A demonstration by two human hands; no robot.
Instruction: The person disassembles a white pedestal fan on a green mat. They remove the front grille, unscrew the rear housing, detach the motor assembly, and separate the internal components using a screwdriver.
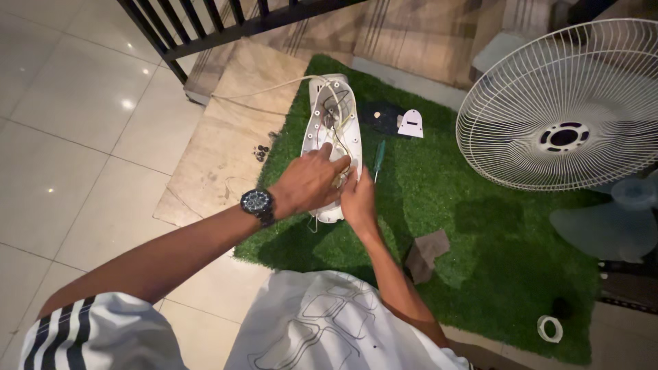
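White-shirted torso nearest camera. Left hand, watch on wrist, grip closed on wires at near end of white fan housing; right hand grips housing's near edge. Housing lies open on green turf mat. Green screwdriver just right; fan grille far right.

Green-handled screwdriver, white fan grille, brown cloth on green turf

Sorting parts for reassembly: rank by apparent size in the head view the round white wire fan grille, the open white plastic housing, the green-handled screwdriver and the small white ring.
1. Round white wire fan grille
2. Open white plastic housing, under both hands
3. Green-handled screwdriver
4. Small white ring, close to the screwdriver in size and nearer the camera, so that pair is unsure.
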